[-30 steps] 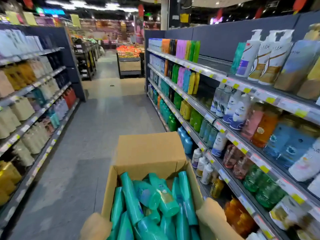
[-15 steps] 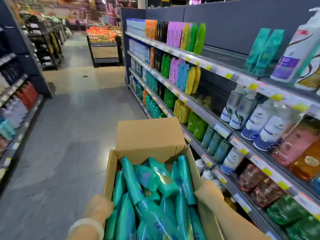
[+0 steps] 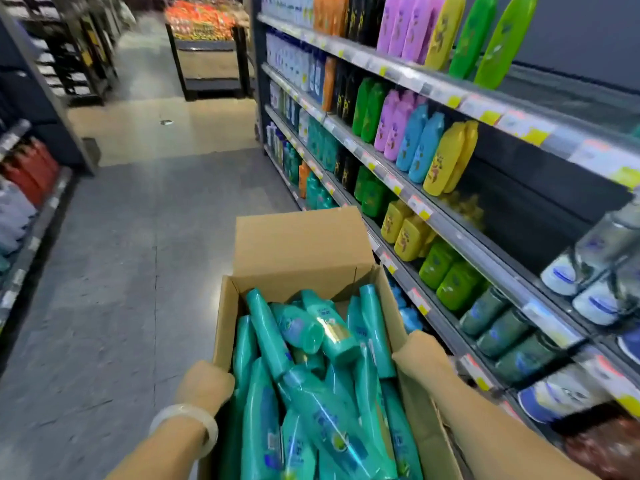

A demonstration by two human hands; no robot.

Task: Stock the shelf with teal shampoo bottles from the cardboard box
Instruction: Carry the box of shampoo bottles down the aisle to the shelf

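An open cardboard box (image 3: 304,244) sits low in front of me, its far flap standing up. Several teal shampoo bottles (image 3: 325,362) lie piled inside it. My left hand (image 3: 204,384) grips the box's left wall, with a pale bangle on that wrist. Over on the other side, my right hand (image 3: 420,356) grips the right wall. The fingers of both hands are hidden behind the cardboard. The shelf (image 3: 450,223) of coloured bottles runs along my right, close to the box.
A grey aisle floor (image 3: 138,254) stretches ahead and to the left. Another shelving unit (image 3: 31,202) with red and pale bottles lines the left side. A dark display stand (image 3: 211,57) with orange goods stands at the aisle's far end.
The view has dipped and moved forward along the aisle, closer to the right shelf. Both hands and wrists have come further into view on the box's walls.
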